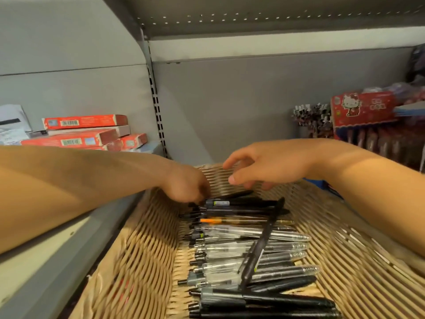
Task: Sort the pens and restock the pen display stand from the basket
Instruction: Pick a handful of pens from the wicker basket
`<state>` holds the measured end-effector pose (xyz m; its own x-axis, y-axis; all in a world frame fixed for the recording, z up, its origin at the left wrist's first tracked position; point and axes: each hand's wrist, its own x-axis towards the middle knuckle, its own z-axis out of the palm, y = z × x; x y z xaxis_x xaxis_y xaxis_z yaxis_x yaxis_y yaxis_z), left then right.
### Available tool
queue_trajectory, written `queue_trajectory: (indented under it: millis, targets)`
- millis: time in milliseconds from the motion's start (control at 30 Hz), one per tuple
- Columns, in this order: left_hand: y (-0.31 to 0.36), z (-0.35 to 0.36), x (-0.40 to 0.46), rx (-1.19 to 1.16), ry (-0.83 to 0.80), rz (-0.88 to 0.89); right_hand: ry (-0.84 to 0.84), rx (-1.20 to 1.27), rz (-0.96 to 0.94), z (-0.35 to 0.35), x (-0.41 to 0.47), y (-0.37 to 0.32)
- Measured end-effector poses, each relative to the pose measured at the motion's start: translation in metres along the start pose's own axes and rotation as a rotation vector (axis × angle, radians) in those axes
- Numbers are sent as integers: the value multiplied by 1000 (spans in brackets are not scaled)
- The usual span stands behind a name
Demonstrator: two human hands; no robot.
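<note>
A tan wicker basket (142, 256) fills the lower view. Several pens lie side by side in it: black ones at the far end (248, 202), one with an orange part (220, 220), clear ones (241, 249) in the middle and dark ones (264, 302) nearest me. One black pen (262, 245) lies slanted across the row. My left hand (186, 185) reaches into the far left of the basket, its fingers curled round the ends of the far black pens. Above the far rim hovers my right hand (264, 166), fingers loosely bent and holding nothing.
A pen display (372, 139) with a red cartoon-cat header box (363, 107) stands on the shelf at right, with decorated pens (310, 118) beside it. Red flat boxes (85, 132) are stacked on the left shelf. A grey shelf edge (57, 261) runs along the basket's left.
</note>
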<state>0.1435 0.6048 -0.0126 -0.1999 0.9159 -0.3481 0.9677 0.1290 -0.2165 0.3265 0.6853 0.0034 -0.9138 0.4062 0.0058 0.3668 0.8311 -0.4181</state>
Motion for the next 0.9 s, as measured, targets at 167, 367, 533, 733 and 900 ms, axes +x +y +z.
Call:
queue_trajectory:
  millis: [167,367,533,733,900]
  targets:
    - [0,0,-2,55,14,11,-51,41,18,11,-3,4]
    - [1,2,-8,47,66,65,-146,-121,42,15,-10,6]
    - [6,0,-10,53,105,143,-123,-196,32,17,-15,-1]
    - [10,-2,-12,37,107,130,-259,-104,-78,18,-27,-18]
    - [16,0,-13,45,122,141,-413,-97,-107,20,-32,-27]
